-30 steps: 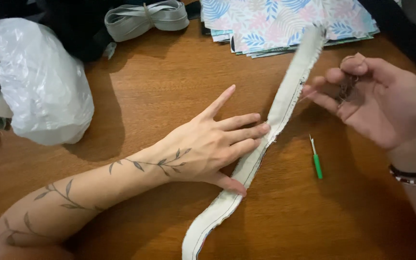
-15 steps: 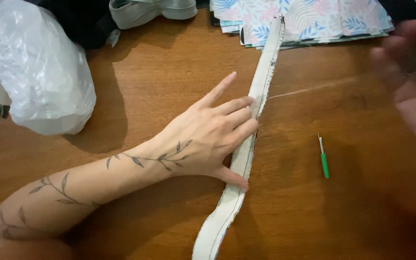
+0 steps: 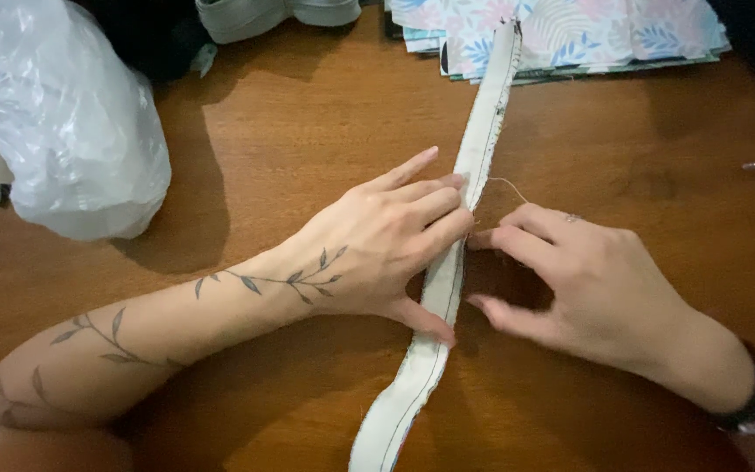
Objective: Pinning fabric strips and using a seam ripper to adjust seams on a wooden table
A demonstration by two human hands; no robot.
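Now both hands meet on the fabric strip (image 3: 469, 188), where half a second ago only the left one pressed it and the right was a blur off at the table's edge. The left hand (image 3: 377, 240) lies flat and spread, fingers extended across the strip and thumb pinning its lower stretch against the wooden table (image 3: 308, 131), much as it lay before. The right hand (image 3: 570, 280) has come in from the side and rests just beside the strip, its fingers loosely curled, fingertips touching the strip's edge opposite the left fingertips; it grips nothing that can be seen. A thin loose thread (image 3: 509, 185) curves from the strip's edge just above the right fingers. The green-handled tool that lay on the wood earlier is out of sight. The strip itself is long, narrow and off-white, with a dark stitched line running near each edge; it runs from the bottom of the view, bending slightly under the left thumb, straight up to the stack of leaf-patterned cloth pieces (image 3: 587, 31), on which its top end lies. To the far left sits a crumpled clear plastic bag (image 3: 72, 122), and at the top a folded grey band (image 3: 273, 13) lies well apart from the hands.
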